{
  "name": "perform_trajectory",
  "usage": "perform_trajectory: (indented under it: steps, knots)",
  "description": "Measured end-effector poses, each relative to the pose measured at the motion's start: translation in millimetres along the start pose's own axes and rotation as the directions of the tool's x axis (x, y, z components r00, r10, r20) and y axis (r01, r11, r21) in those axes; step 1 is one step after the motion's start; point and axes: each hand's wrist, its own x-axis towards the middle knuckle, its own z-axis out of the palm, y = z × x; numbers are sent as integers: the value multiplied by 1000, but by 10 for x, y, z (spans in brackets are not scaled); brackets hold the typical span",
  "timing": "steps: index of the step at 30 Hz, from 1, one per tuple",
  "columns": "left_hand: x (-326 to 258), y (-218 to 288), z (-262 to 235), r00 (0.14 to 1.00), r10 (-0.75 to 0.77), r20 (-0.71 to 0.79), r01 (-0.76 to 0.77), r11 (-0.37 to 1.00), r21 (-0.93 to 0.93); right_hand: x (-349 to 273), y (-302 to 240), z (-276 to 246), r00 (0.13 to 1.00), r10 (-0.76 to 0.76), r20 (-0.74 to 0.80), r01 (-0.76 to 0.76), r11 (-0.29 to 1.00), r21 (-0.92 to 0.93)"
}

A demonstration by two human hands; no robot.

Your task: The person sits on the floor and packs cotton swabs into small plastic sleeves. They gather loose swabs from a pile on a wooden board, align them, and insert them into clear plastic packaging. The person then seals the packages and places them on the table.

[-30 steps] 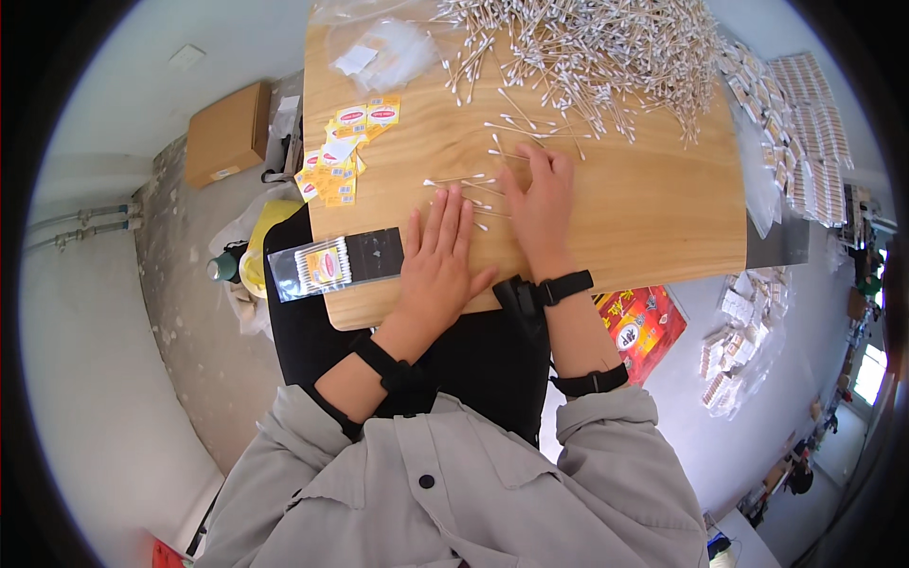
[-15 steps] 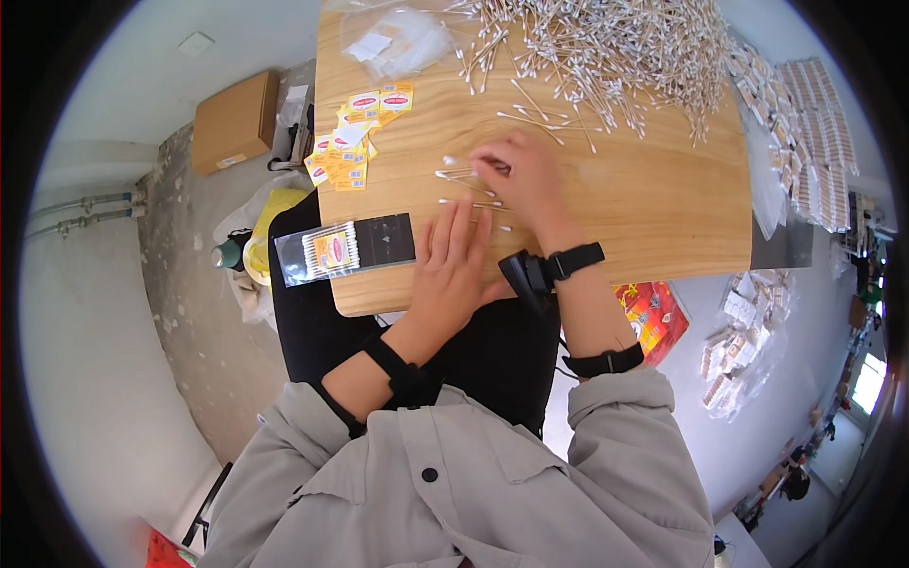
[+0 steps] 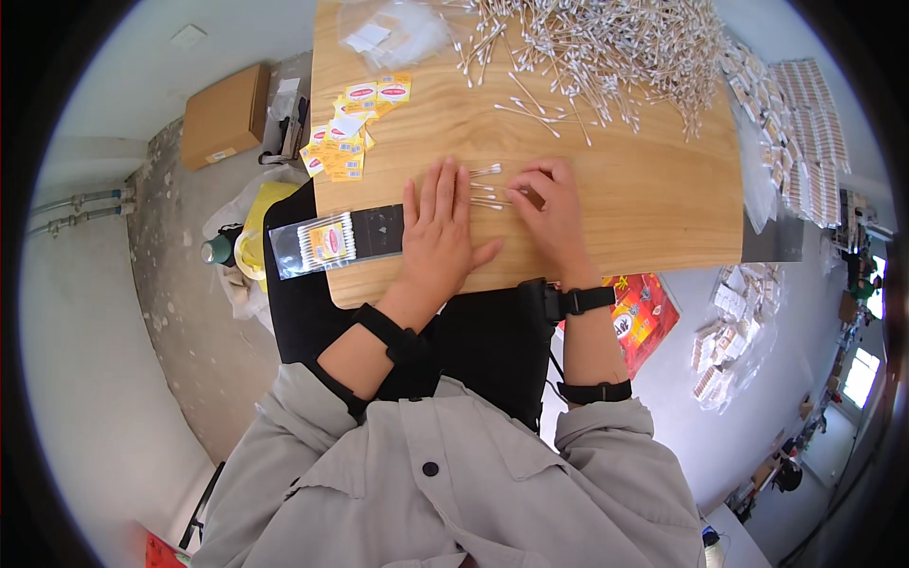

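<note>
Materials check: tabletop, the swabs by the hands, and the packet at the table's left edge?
Tabletop: looks like light wood or wood-look laminate, grain lines visible, smooth finish. Swabs: thin pale sticks with white fluffy tips, probably cotton; stick material unclear. Packet: clear glossy plastic film, swabs showing through.

wooden table (image 3: 653, 208) with heaped cotton swabs (image 3: 606, 47), yellow labels (image 3: 355, 133), packed swab bag (image 3: 327, 244)

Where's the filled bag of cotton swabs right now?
In the head view, the filled bag lies at the wooden table's near-left edge, just left of the left hand.
</note>
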Motion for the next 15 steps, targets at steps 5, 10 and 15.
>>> perform_trajectory:
  steps: [5, 10, 15]
  knots:
    - [21, -19, -8, 1000, -6, -3, 6, 999, -46, 82, -52, -66, 974, 227, 28, -228, 954, 192]
    - [57, 15, -30, 1000, -14, 18, 15, 1000, -18, 432, -3, 246, 989, 119, -86, -124, 991, -55]
    - [36, 6, -52, 998, -32, 55, 34, 999, -28, 439, -79, 319, 997, 27, 68, -31, 998, 60]
